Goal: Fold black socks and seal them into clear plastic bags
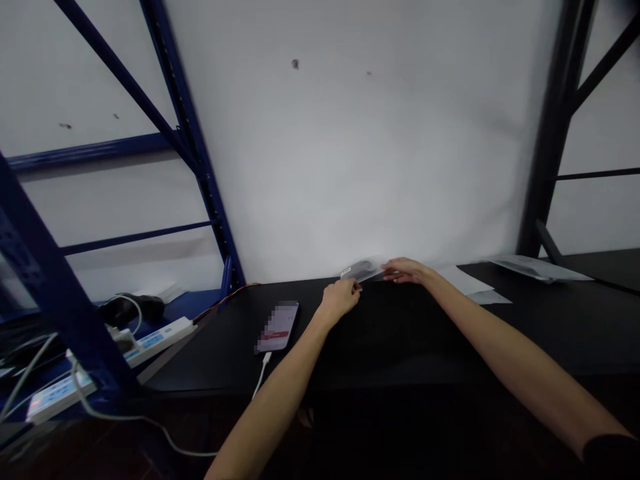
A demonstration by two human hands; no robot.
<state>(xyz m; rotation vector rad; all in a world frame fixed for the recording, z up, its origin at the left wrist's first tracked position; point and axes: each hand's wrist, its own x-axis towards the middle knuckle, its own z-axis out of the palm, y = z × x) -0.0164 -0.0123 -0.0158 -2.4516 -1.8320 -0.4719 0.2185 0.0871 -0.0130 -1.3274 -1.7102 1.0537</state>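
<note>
A clear plastic bag with a small white label (364, 269) is at the back of the black table (395, 333), close to the wall. My left hand (341, 297) is closed on the near left corner of this bag. At the bag's right edge is my right hand (404, 271), its fingers closed on the plastic. What lies inside the bag is blurred. White sheets (463, 281) lie on the table to the right of my right hand. A phone (279, 327) with a lit screen lies left of my left hand, a white cable plugged into it.
Another flat plastic bag or sheet (540, 268) lies at the back right. Power strips (160, 340) with cables are on the left beside a blue rack post (60, 280). A dark post (545, 160) stands at the right. The white wall (360, 167) closes off the back.
</note>
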